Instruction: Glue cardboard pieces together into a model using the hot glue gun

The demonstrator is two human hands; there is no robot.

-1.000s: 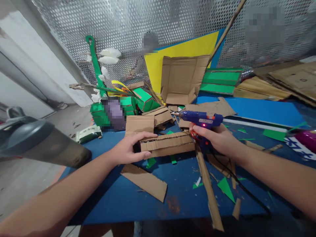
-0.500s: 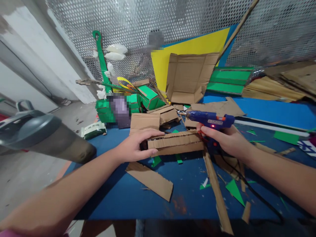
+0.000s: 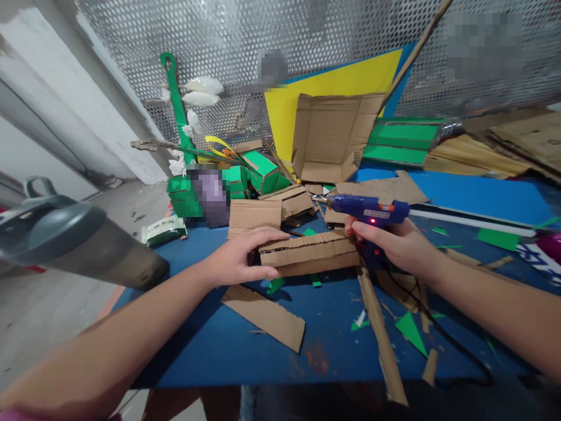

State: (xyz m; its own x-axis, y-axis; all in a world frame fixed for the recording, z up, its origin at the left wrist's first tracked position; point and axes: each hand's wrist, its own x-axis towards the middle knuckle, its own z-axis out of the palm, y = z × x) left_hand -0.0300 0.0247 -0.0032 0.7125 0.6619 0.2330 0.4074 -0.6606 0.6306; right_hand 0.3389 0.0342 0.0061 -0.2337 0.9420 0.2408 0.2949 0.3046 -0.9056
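Note:
My left hand (image 3: 239, 260) grips the left end of a folded cardboard piece (image 3: 313, 252) held just above the blue table (image 3: 245, 351). My right hand (image 3: 394, 242) is closed round the handle of a blue glue gun (image 3: 366, 209) whose red light is on. The gun's nozzle points left, just above and behind the cardboard's right end. A white glue stick sticks out of the gun's back to the right. Its black cord trails back along my right arm.
Cardboard strips (image 3: 265, 316) and green paper scraps (image 3: 412, 330) litter the table. Behind stand an open cardboard box (image 3: 333, 137), green covered boxes (image 3: 258, 172), yellow sheet (image 3: 328, 93) and a perforated metal wall. A grey jug-like object (image 3: 65, 242) sits at left, off the table.
The view has shifted slightly. Both hands keep their grips; the cardboard piece and the glue gun stay close together with almost no movement.

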